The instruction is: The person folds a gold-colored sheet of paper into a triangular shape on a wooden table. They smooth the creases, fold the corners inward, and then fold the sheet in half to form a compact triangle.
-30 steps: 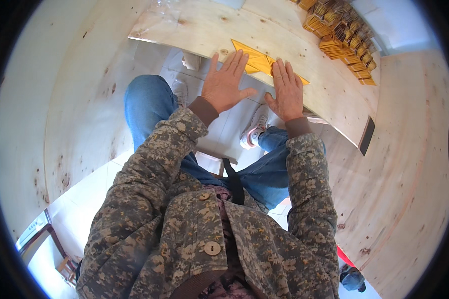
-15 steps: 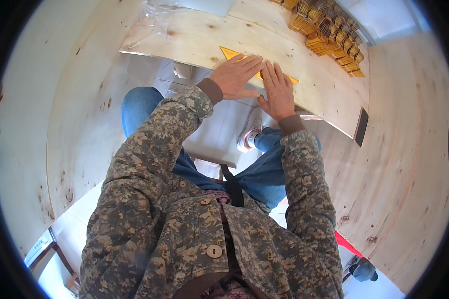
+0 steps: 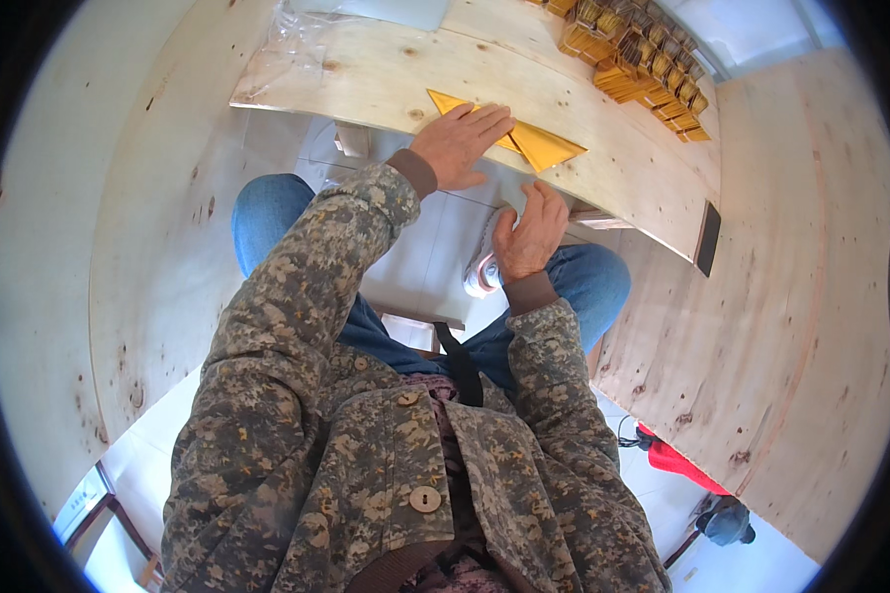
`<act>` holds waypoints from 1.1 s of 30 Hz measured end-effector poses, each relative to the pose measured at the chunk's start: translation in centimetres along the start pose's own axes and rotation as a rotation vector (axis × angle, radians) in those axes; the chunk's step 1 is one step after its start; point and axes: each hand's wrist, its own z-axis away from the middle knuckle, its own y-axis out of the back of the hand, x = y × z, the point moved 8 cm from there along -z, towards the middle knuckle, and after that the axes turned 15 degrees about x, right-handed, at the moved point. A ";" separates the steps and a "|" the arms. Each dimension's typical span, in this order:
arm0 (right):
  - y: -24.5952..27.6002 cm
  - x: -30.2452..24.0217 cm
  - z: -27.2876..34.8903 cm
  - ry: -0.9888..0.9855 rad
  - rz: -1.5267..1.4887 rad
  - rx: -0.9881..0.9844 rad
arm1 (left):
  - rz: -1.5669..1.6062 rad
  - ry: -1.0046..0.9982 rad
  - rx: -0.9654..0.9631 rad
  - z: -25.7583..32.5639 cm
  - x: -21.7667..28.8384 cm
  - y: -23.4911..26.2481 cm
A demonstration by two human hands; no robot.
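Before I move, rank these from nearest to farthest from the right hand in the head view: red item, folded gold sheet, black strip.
From the right hand:
1. Folded gold sheet, just beyond it.
2. Black strip, to the right, on the board's end.
3. Red item, lower right.

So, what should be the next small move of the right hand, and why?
Probably bring the right hand up onto the right part of the yellow folded sheet and press there. The left hand covers some of the sheet's left part, while the right part lies uncovered and the right hand is off it, nearer the body.
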 end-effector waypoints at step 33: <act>-4.2 -1.1 -1.2 0.203 0.005 -0.274 | 0.076 0.032 0.046 -0.2 -0.3 0.0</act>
